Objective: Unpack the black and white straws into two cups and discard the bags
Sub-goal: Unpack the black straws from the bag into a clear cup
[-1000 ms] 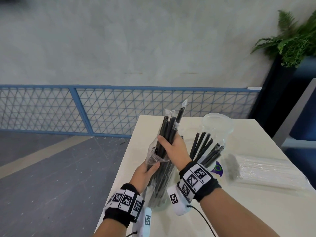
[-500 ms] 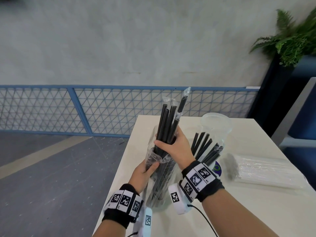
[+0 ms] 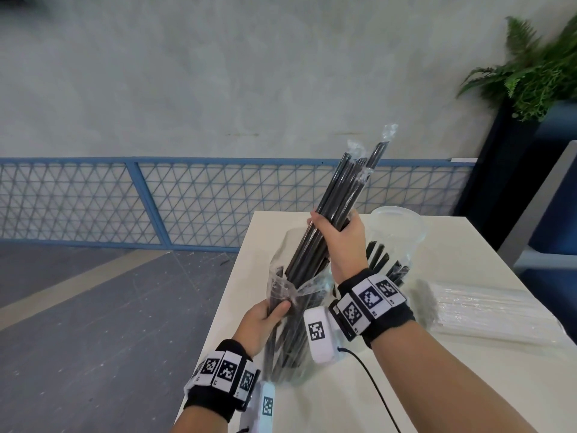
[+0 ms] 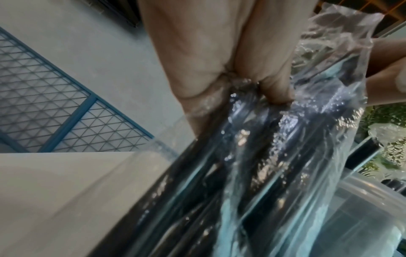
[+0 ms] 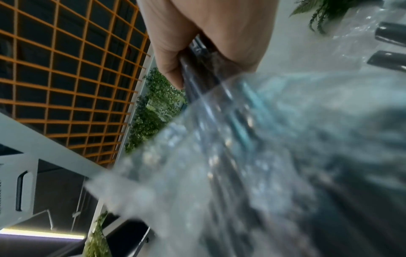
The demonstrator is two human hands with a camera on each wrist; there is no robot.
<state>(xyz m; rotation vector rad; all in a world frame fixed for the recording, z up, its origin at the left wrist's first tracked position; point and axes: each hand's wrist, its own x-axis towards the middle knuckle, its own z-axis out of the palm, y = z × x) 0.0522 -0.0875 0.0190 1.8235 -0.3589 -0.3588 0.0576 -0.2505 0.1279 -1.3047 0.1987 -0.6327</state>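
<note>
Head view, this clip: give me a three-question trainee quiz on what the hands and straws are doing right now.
1. True or false: the right hand grips a bundle of black straws pulled partly out of the clear bag.
2. What does the left hand hold?
A. a cup
B. the clear bag
C. the white straws
3. Fill in: the pack of white straws lies flat on the ____, untouched by either hand.

Key: 1 true; 2 B; 3 table.
</note>
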